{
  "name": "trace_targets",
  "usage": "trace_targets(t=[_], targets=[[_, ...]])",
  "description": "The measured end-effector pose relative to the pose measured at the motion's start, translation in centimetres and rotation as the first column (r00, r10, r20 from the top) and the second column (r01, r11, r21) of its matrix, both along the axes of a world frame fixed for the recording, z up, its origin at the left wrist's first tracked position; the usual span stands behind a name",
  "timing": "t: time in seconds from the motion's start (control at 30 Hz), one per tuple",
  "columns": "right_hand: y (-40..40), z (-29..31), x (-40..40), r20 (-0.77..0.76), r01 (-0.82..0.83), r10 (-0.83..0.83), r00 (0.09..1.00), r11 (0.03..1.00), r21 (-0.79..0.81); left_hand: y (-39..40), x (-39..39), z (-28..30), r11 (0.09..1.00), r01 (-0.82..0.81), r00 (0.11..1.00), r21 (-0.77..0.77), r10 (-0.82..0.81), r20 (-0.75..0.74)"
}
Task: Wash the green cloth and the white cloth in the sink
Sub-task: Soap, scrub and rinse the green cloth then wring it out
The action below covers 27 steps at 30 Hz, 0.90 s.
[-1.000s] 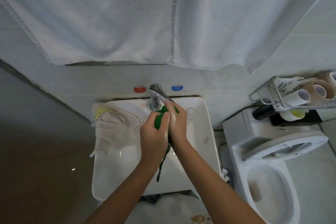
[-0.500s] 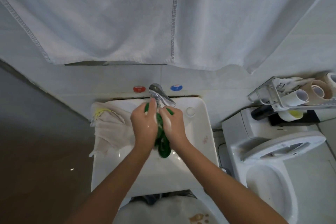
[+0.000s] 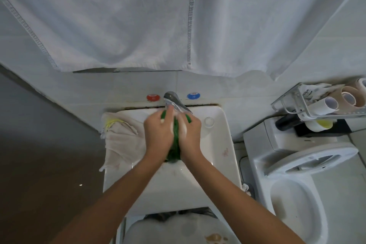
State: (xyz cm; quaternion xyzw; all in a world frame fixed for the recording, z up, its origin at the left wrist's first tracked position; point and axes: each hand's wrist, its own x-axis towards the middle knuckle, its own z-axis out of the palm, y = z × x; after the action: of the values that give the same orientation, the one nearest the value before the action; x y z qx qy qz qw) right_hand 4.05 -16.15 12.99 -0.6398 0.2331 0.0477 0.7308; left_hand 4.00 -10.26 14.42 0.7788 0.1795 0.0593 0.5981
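The green cloth (image 3: 174, 144) is bunched between both my hands over the white sink (image 3: 223, 156), just below the chrome faucet (image 3: 174, 101). My left hand (image 3: 158, 134) grips its left side and my right hand (image 3: 190, 134) grips its right side, soap foam on the fingers. Most of the cloth is hidden by my hands. The white cloth (image 3: 122, 136) lies crumpled on the sink's left rim, partly hanging over the edge.
A large white towel (image 3: 138, 16) hangs on the wall above. Red (image 3: 152, 97) and blue (image 3: 193, 96) markers flank the faucet. A toilet (image 3: 297, 184) stands to the right, with a wire rack (image 3: 316, 103) of paper rolls above its tank.
My hands have spread apart along the green cloth and rubbed it, shifting a little lower in the basin. The dangling end of the cloth has been gathered up. The white cloth has not moved.
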Motion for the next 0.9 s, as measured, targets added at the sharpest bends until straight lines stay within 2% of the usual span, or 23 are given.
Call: trace_targets(t=[0.07,0.13,0.23,0.3,0.4,0.47,0.53,0.6,0.7,0.8,0.9], targets=[[0.4,-0.1,-1.1,0.05,-0.098,0.1,0.994,0.994,-0.053,1.2,1.6,-0.1,0.997,-0.068,0.998,-0.024,0.068,-0.004],[-0.7,0.4,-0.1,0.056,-0.167,0.175,0.983,0.979,-0.12,0.8,0.6,-0.6,0.999,-0.046,0.999,-0.011,0.046,0.0],[-1.8,0.5,2.4,0.031,-0.054,0.057,0.998,0.993,-0.109,-1.1,-2.2,-1.2,0.999,0.031,1.0,-0.017,-0.031,0.001],[-0.9,0.5,1.6,0.034,0.008,-0.003,0.999,0.988,-0.156,-1.0,-1.2,-1.2,1.0,-0.007,1.0,-0.026,0.006,-0.03],[0.4,0.5,-0.9,0.067,-0.06,0.071,0.995,0.985,-0.16,0.6,1.2,-0.9,0.992,-0.112,0.994,-0.066,0.11,-0.028],[-0.3,0.8,-0.1,0.076,-0.105,0.12,0.99,0.978,-0.178,0.1,0.1,-0.8,0.994,-0.085,0.996,-0.062,0.084,-0.03],[-1.4,0.7,1.9,0.072,-0.017,0.026,0.997,0.992,-0.129,-1.4,-1.7,-0.3,0.999,-0.006,1.0,-0.052,0.005,-0.015],[-1.2,0.8,2.1,0.096,0.071,-0.063,0.993,0.994,-0.087,-1.6,-1.3,0.1,0.999,-0.014,1.0,-0.041,0.014,-0.001],[0.2,1.3,-0.2,0.13,-0.03,0.043,0.991,0.994,-0.106,0.4,1.8,0.3,0.986,-0.115,0.993,-0.119,0.117,0.01],[-0.9,1.2,0.5,0.094,-0.18,0.191,0.977,0.976,-0.12,-0.2,0.0,0.2,0.987,-0.107,0.994,-0.121,0.109,0.017],[-1.8,0.5,2.7,0.04,-0.081,0.085,0.996,0.991,-0.104,-2.0,-1.9,0.4,0.995,-0.012,0.999,-0.095,0.016,0.046]])
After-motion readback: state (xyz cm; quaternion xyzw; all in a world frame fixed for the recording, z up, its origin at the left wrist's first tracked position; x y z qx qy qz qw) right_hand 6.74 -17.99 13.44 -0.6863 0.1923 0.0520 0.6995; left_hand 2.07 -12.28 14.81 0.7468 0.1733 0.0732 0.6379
